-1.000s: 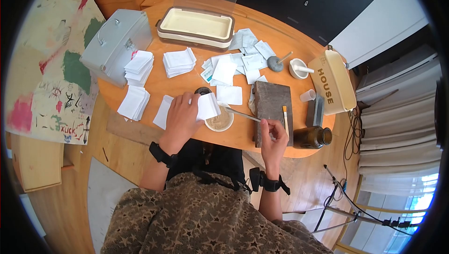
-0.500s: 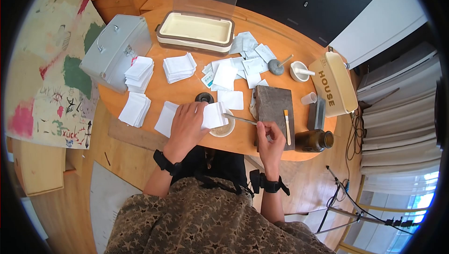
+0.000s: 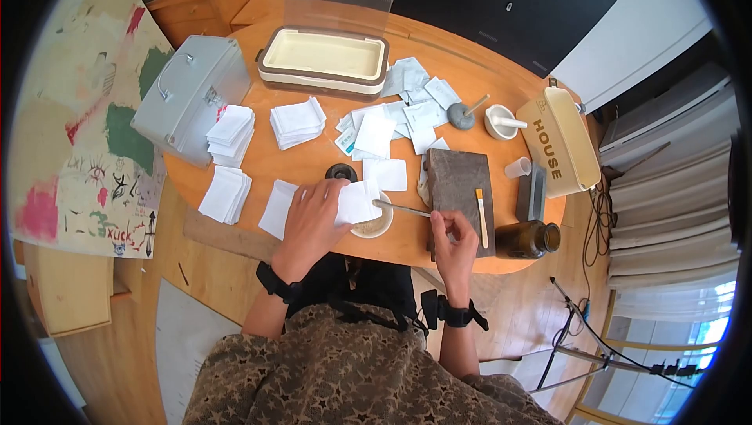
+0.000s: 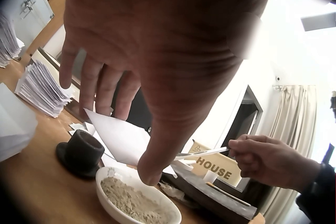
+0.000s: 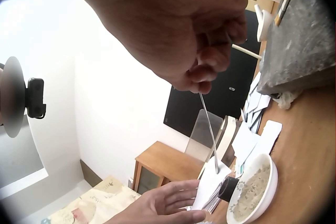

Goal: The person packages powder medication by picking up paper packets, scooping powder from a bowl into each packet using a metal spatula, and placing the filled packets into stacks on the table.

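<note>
My left hand (image 3: 309,225) pinches a small white paper packet (image 3: 358,202) between thumb and fingers, holding it over the near part of a white bowl (image 4: 103,195). Greyish-beige powder (image 4: 131,203) lies in that bowl. With thumb and fingertips, my right hand (image 3: 456,245) pinches the end of a thin metal spatula (image 3: 403,209). The spatula reaches leftward, its far tip at the packet's right end; in the right wrist view the tip overlaps the white paper. A dark, flared small pot (image 4: 83,153) stands beside the bowl, just past my left fingers.
White packets are stacked at left (image 3: 225,195) and at the back (image 3: 298,122). Pale blue sachets (image 3: 423,115) lie behind the bowl. At right are a dark slab (image 3: 458,174) bearing a brush (image 3: 482,217), a brown jar (image 3: 525,239), and a mortar (image 3: 501,123).
The packet has shifted slightly right over the bowl, and the spatula lies flatter, its tip still at the packet's end. Both hands keep their grips; the head view has tilted a little.
</note>
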Available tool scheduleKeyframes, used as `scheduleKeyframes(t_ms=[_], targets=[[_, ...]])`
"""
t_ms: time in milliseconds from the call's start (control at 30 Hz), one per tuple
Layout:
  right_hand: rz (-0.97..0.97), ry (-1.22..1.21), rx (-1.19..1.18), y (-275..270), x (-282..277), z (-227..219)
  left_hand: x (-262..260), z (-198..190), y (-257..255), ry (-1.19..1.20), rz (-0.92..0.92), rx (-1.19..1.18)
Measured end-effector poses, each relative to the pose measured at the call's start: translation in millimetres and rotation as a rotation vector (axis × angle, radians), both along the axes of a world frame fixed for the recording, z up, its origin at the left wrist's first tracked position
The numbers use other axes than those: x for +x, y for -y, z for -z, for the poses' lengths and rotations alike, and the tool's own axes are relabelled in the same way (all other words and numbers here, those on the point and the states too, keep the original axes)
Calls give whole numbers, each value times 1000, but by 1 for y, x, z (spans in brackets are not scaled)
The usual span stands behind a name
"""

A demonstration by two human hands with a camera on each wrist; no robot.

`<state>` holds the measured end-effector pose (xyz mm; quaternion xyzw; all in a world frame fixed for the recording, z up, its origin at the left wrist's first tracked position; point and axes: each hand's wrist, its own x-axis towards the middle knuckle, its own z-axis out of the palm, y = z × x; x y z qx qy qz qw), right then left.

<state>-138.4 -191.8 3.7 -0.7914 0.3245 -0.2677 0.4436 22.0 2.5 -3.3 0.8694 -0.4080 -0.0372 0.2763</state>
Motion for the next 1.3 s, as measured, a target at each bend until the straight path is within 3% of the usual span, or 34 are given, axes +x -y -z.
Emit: scheduleKeyframes(t_ms=[900, 1000, 1167, 1300], targets=[[-50, 48, 248, 10, -1, 19, 5, 13, 18, -101, 42, -10], [-15, 41, 144, 3, 3, 11, 6, 13, 23, -70, 76, -28], [-124, 26, -432, 0, 6, -10, 5, 9, 31, 20, 71, -106], [-150, 8, -582, -2, 5, -18, 5, 5, 34, -24, 70, -114]])
